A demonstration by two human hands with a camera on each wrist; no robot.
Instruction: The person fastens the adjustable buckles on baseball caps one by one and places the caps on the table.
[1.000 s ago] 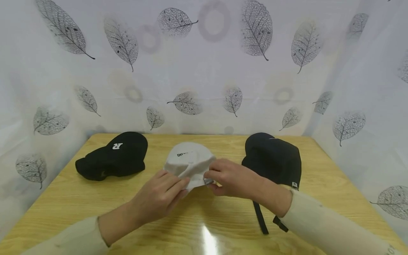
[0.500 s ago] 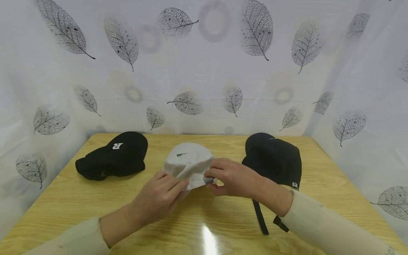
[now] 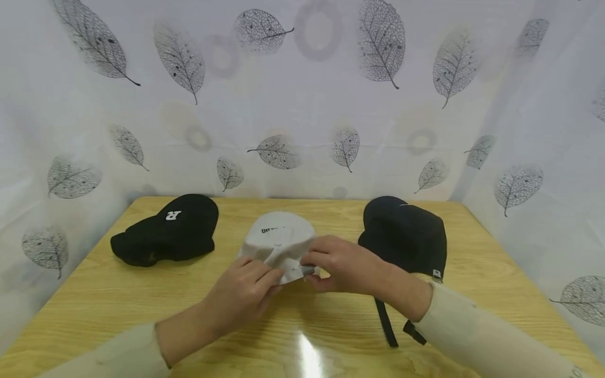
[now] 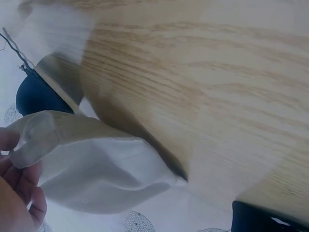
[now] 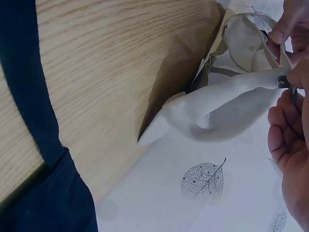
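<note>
In the middle of the head view is a white cap (image 3: pixel 283 236) with dark lettering. My left hand (image 3: pixel 243 289) pinches the cap's near edge. At its right side my right hand (image 3: pixel 342 265) pinches the strap end by a grey metal buckle (image 3: pixel 308 270). From the right wrist, the buckle (image 5: pixel 283 82) sits between my thumb and fingers, and the cap's inside (image 5: pixel 246 46) shows beyond it. Seen from the left wrist, my left hand (image 4: pixel 21 193) is at the edge of the white cap (image 4: pixel 106 169). Part of the cap lies hidden behind both hands.
A black cap (image 3: pixel 170 233) with a white letter R lies left on the wooden table (image 3: pixel 212 346). To the right is another black cap (image 3: pixel 402 233), its loose strap (image 3: pixel 386 323) hanging toward the front. A leaf-patterned cloth (image 3: pixel 302 105) encloses the back and sides.
My left hand has shifted slightly right along the cap's near edge, and that edge has dipped a little. The right hand stays at the buckle. Both black caps look unmoved.
</note>
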